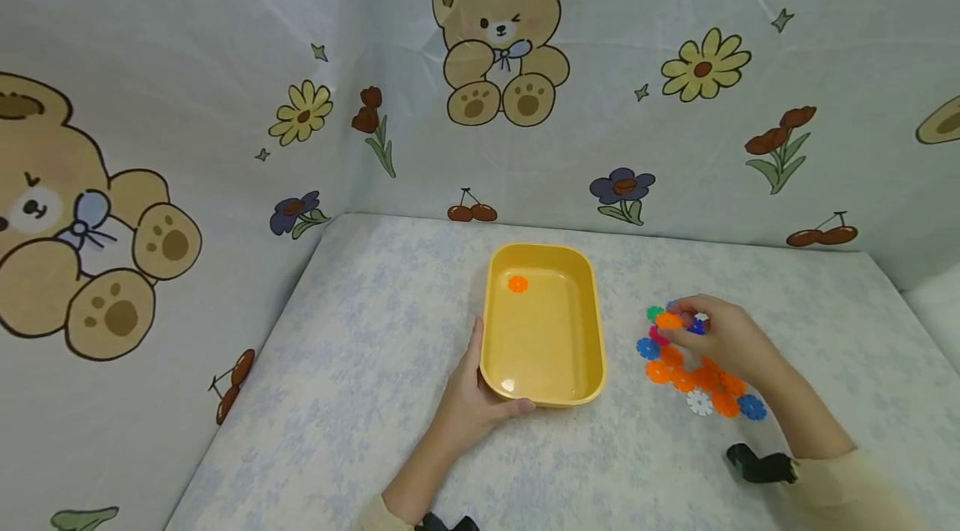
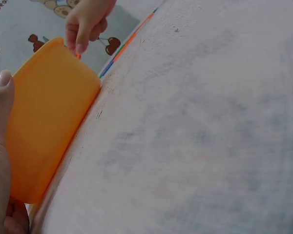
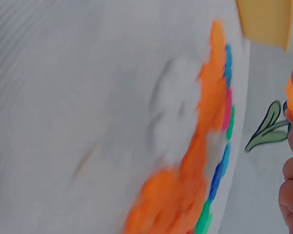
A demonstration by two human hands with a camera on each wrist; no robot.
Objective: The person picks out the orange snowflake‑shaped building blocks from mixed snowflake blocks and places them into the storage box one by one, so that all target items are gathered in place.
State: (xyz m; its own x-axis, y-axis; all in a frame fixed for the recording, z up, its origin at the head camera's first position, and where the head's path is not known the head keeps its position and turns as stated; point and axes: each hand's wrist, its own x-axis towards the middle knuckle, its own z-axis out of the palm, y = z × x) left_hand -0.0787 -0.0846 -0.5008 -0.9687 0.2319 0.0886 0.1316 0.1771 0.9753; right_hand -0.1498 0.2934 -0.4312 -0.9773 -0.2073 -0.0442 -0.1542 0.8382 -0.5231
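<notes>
The left grip [image 1: 467,406] clasps the yellow tray [image 1: 543,348] at seven o'clock; uneven pressure could tip it. Loose flower discs [image 1: 707,379] lie at the tray's four o'clock, liable to scatter if brushed. The right grip [image 1: 726,338], at three o'clock, pinches an orange disc [image 1: 667,320]; its thin edge could slip.

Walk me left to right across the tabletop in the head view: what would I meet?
Left sleeve, left hand, yellow tray, leftmost blue flower-shaped piece, lower white piece, lower-right blue piece, right sleeve.
</notes>
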